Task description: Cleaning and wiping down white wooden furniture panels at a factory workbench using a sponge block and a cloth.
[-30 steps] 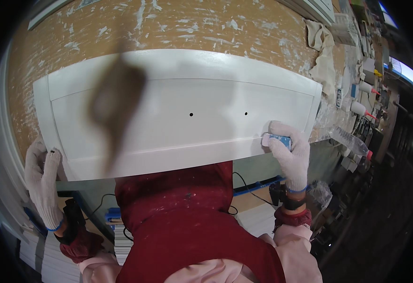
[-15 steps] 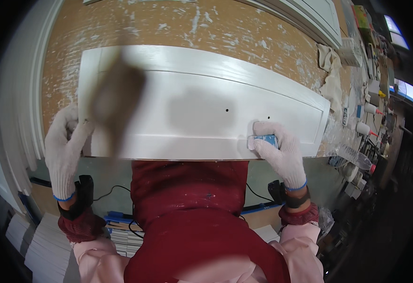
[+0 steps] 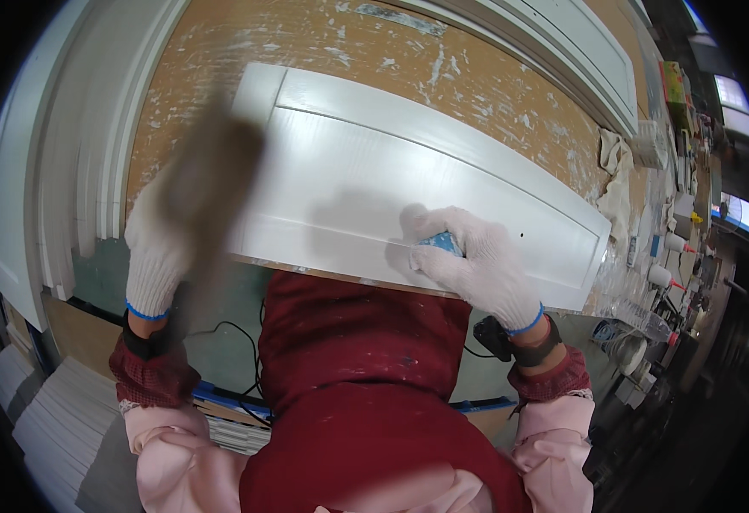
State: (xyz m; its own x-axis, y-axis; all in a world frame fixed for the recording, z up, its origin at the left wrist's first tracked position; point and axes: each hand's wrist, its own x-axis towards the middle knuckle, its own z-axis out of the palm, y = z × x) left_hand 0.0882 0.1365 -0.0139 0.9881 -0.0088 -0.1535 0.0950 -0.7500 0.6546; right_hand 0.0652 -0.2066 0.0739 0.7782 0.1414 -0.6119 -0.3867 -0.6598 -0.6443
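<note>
A long white cabinet door panel (image 3: 374, 158) with a raised frame lies across the workbench in front of me. My right hand (image 3: 490, 267), in a white knit glove with a blue cuff edge, is closed around a small blue block (image 3: 445, 244) low on the panel's face. One small dark hole shows in the panel to the right of that hand. At the panel's left end is my left hand (image 3: 154, 261), gloved the same way. A blurred brown shape (image 3: 221, 175) close to the camera covers its fingers and part of the panel.
Paint-streaked brown board (image 3: 323, 43) covers the bench beyond the panel. More white panels (image 3: 554, 43) lie at the back, and others (image 3: 92, 128) stand at the left. A cream cloth (image 3: 616, 167), bottles and a clear plastic bottle (image 3: 639, 316) line the right side.
My right hand has slid left along the panel with the blue block. My left hand is now largely behind the blurred shape. The whole view has shifted and tilted slightly.
</note>
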